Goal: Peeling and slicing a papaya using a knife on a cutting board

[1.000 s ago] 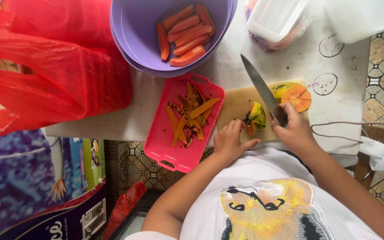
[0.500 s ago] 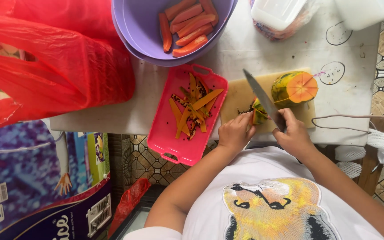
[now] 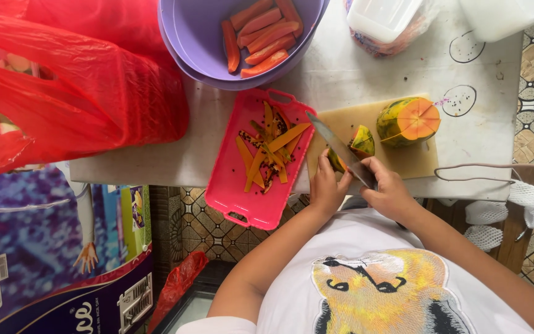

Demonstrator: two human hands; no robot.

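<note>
My right hand [image 3: 390, 193] grips a knife [image 3: 340, 148] whose blade lies across a papaya wedge [image 3: 358, 143] on the wooden cutting board [image 3: 415, 162]. My left hand [image 3: 327, 187] holds the near end of that wedge at the board's front left. A larger piece of papaya [image 3: 408, 121], green-skinned with orange flesh, stands further back on the board. Left of the board sits a pink tray [image 3: 242, 185] with orange peel strips and seeds. A purple bowl [image 3: 193, 55] behind it holds peeled orange papaya slices [image 3: 259, 34].
A red plastic bag [image 3: 63, 86] covers the table's left end. A white lidded container [image 3: 385, 18] and a white tub [image 3: 502, 15] stand at the back right. A printed cardboard box [image 3: 50, 260] sits on the floor at left, and white mesh sleeves [image 3: 526, 204] at right.
The knife has come down from a raised angle onto the wedge. My left hand has shifted forward to hold the wedge's near end, and the view has slid slightly.
</note>
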